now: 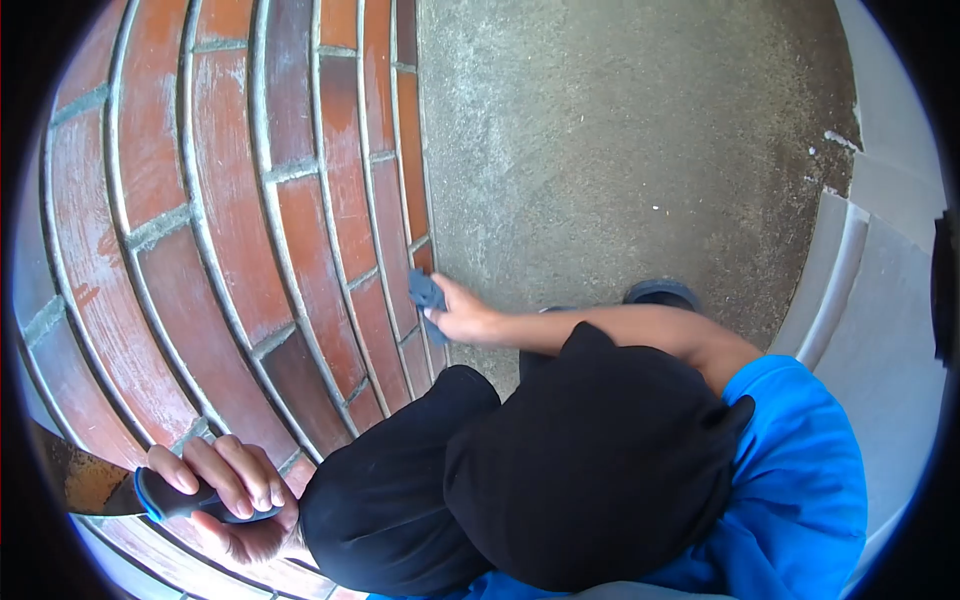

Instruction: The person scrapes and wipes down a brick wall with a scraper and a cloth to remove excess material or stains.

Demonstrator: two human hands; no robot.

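My left hand (235, 495) is closed round the dark, blue-edged handle of a scraper (95, 478). Its wide blade is stained brown and runs out of view at the lower left. Against the low part of a brick wall (230, 140), my right hand (465, 312) presses a grey-blue cloth (427, 290). The fingers behind the cloth are partly hidden. Whitish haze streaks several of the red bricks, and grey mortar lines run between them.
A rough concrete floor (620, 150) meets the foot of the wall. Pale grey slabs (890, 270) with a raised edge lie on the right. My bent legs in black trousers (400, 480) and a dark shoe (662, 292) are close to the wall.
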